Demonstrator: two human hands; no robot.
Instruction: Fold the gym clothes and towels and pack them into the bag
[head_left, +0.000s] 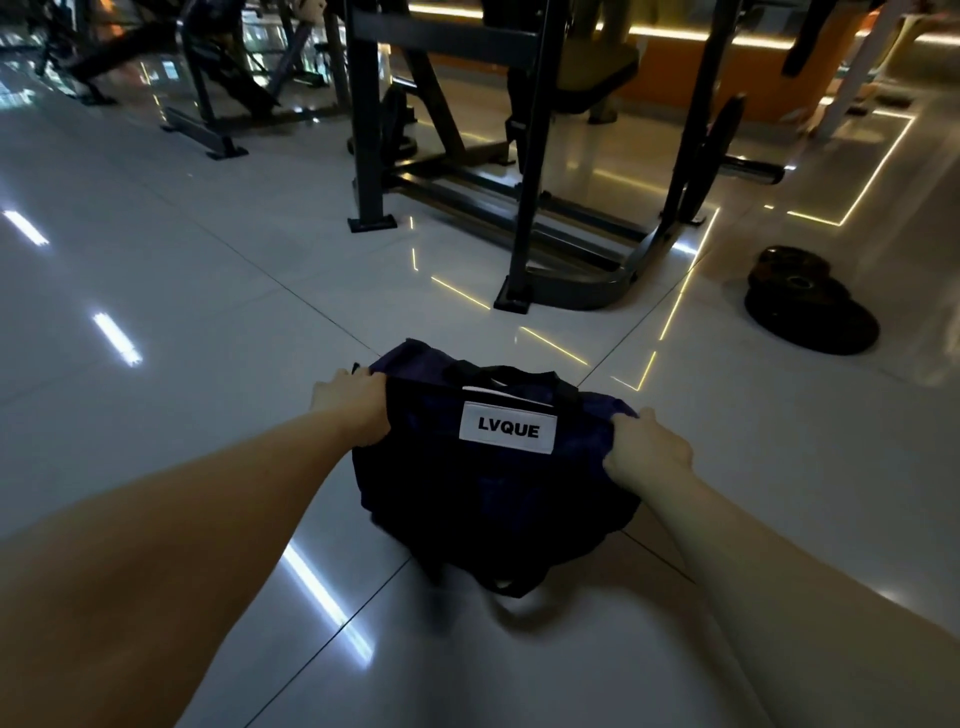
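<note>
A dark navy gym bag (488, 499) with a white "LVQUE" label sits on the tiled floor in front of me. Its black handles stand up at the top, and a strip of something white shows in the opening behind them. My left hand (353, 402) grips the bag's upper left end, fingers curled over the fabric. At the upper right end, my right hand (647, 447) grips a bunch of the fabric. No loose clothes or towels are in sight.
A black steel gym machine frame (524, 208) stands just beyond the bag. Stacked black weight plates (808, 306) lie on the floor at the right. More machines fill the back left. Glossy white floor tiles (156, 312) stretch to the left.
</note>
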